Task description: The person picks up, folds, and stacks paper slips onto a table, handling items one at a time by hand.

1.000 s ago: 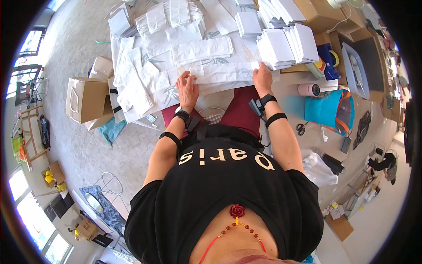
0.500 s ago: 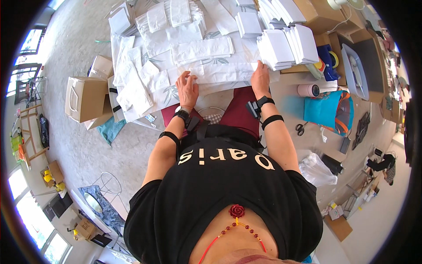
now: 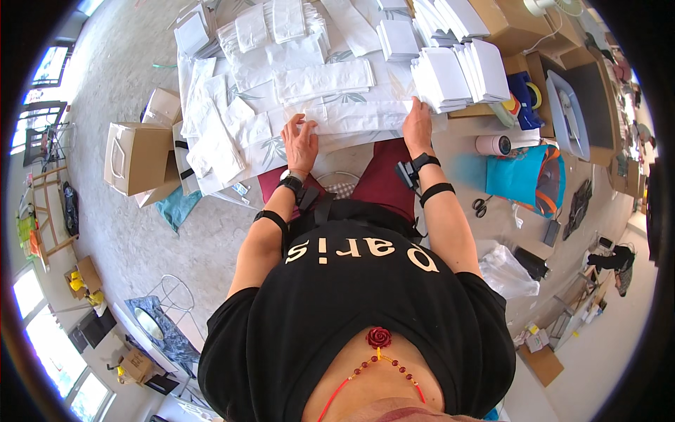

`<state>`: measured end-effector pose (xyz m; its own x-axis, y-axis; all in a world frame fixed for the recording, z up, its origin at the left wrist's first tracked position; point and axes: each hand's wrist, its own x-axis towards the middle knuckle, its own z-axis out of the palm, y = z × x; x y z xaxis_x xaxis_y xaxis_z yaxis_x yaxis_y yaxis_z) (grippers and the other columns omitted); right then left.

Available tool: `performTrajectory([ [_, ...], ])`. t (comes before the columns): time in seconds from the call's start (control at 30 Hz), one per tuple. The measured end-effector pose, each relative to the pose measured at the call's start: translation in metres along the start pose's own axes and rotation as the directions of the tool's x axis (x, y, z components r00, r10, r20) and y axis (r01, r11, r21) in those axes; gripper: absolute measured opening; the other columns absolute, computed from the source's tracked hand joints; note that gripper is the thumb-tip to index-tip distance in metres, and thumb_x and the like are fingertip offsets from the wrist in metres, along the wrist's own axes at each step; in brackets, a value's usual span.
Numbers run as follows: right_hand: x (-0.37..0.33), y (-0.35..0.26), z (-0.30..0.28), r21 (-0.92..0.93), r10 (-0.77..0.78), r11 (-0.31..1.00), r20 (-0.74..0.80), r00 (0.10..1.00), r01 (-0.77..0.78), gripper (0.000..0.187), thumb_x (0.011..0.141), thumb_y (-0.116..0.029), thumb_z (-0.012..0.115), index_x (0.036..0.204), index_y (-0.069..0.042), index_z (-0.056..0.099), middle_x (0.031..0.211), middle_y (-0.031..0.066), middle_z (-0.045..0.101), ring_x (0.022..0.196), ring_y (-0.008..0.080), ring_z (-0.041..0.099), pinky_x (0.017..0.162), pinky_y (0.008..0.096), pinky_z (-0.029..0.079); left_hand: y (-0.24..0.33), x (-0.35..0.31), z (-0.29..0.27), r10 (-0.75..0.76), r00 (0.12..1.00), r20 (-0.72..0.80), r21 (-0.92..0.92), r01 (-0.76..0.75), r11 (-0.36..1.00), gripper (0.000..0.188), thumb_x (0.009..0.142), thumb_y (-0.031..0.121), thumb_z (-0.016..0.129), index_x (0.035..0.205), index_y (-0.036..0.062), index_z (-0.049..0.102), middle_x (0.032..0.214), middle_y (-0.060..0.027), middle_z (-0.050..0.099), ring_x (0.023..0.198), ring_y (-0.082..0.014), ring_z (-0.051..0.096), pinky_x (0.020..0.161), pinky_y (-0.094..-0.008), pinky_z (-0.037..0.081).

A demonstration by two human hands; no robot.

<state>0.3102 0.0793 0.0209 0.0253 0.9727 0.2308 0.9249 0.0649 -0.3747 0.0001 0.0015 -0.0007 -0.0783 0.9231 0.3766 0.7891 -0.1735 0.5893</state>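
Note:
A long, flat, translucent white plastic bag [image 3: 362, 118] lies crosswise along the table's near edge. My right hand [image 3: 418, 128] pinches its right end between thumb and fingers. Toward its left end, the bent fingers of my left hand [image 3: 301, 144] grip the same bag, with the fingertips partly hidden against the plastic. Just beyond lies a folded stack of white plastic bags [image 3: 323, 79]. More loose white bags [image 3: 218, 144] are heaped left of my left hand. Stacks of folded white paper [image 3: 443, 81] stand beyond my right hand.
A patterned cloth [image 3: 267, 151] covers the table. Cardboard boxes [image 3: 137, 158] stand on the floor at left, and an open carton [image 3: 598, 98] holding a blue-grey tray is at right. A pink cylinder [image 3: 493, 145], scissors [image 3: 481, 206] and a turquoise bag [image 3: 517, 176] lie right of my arm.
My right hand has shifted very slightly to the right while keeping its pinch on the bag. My left hand stays in nearly the same place.

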Motion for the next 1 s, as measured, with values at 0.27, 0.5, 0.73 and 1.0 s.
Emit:
performTrajectory([
  [0.27, 0.000, -0.007, -0.005, -0.127, -0.107, 0.987, -0.023, 0.994, 0.103, 0.041, 0.091, 0.004, 0.054, 0.132, 0.002, 0.058, 0.121, 0.0224, 0.063, 0.113, 0.0410, 0.060, 0.098, 0.0467, 0.050, 0.001, 0.001, 0.000, 0.004, 1.000, 0.013, -0.001, -0.004, 1.000, 0.034, 0.077, 0.001, 0.067, 0.109, 0.0132, 0.069, 0.131, -0.0113, 0.055, 0.118, -0.0315, 0.054, 0.103, -0.0475, 0.039],
  [0.5, -0.008, -0.089, -0.007, 0.107, -0.403, 0.909, -0.030, 0.915, 0.403, 0.036, 0.088, 0.000, 0.062, 0.124, -0.002, 0.063, 0.121, 0.0153, 0.061, 0.113, 0.0367, 0.059, 0.095, 0.0446, 0.050, 0.003, 0.001, -0.001, 0.011, 1.000, -0.002, 0.001, -0.011, 1.000, 0.035, 0.076, 0.001, 0.066, 0.108, 0.0136, 0.069, 0.130, -0.0112, 0.055, 0.118, -0.0313, 0.054, 0.103, -0.0473, 0.039],
  [0.73, -0.017, -0.116, 0.051, 0.496, -0.307, 0.845, 0.147, 0.940, 0.198, 0.024, 0.086, -0.001, 0.071, 0.109, -0.006, 0.066, 0.107, 0.0139, 0.063, 0.106, 0.0363, 0.062, 0.092, 0.0442, 0.052, 0.000, 0.001, 0.002, 0.003, 1.000, -0.008, 0.018, -0.003, 1.000, 0.036, 0.075, 0.000, 0.066, 0.108, 0.0134, 0.069, 0.130, -0.0110, 0.056, 0.117, -0.0305, 0.055, 0.102, -0.0471, 0.040],
  [1.0, -0.022, -0.114, 0.059, 0.508, -0.291, 0.846, 0.185, 0.939, 0.162, 0.032, 0.083, -0.003, 0.077, 0.112, -0.011, 0.068, 0.108, 0.0112, 0.062, 0.104, 0.0338, 0.061, 0.092, 0.0431, 0.051, 0.006, -0.001, 0.001, -0.151, 0.984, -0.099, -0.147, 0.135, 0.980, 0.032, 0.079, -0.003, 0.066, 0.108, 0.0094, 0.066, 0.124, -0.0132, 0.060, 0.113, -0.0335, 0.058, 0.099, -0.0451, 0.045],
])
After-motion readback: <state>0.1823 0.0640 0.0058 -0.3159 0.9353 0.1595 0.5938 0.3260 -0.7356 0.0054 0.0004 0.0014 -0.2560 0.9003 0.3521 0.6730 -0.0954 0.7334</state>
